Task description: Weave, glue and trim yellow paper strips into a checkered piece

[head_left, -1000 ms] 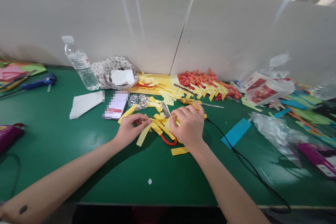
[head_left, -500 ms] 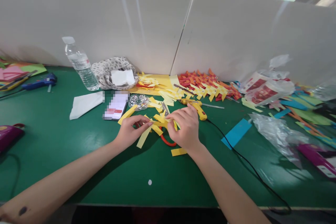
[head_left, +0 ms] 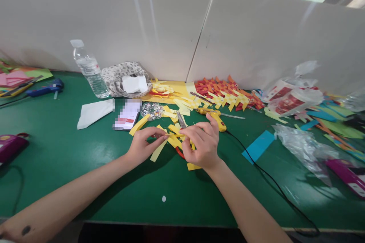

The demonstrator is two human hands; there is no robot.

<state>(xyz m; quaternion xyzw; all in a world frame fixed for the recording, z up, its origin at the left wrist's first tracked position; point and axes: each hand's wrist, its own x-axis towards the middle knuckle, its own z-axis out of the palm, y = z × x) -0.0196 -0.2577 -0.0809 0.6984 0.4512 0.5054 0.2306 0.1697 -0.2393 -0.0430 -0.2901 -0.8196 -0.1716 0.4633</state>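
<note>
My left hand point(head_left: 144, 145) and my right hand point(head_left: 201, 142) meet over a loose pile of yellow paper strips point(head_left: 171, 138) on the green table point(head_left: 94, 182). Both hands pinch the same yellow strip between thumb and fingers, just above the pile. Red-handled scissors point(head_left: 180, 151) lie under the strips, between my hands. A yellow glue gun point(head_left: 215, 117) rests just beyond my right hand, its black cord point(head_left: 265, 176) running toward the front right edge.
A phone point(head_left: 127, 114), a dish of googly eyes point(head_left: 151, 109), a water bottle point(head_left: 89, 70), a patterned pouch point(head_left: 124, 78) and white paper point(head_left: 92, 112) sit behind left. Woven red-and-yellow paper pieces point(head_left: 225, 93), plastic bags point(head_left: 299, 140) and a blue card point(head_left: 258, 146) lie right. White partitions stand behind.
My right hand has come back from beside the glue gun toward my left hand and now pinches a strip together with it. The left hand has barely moved.
</note>
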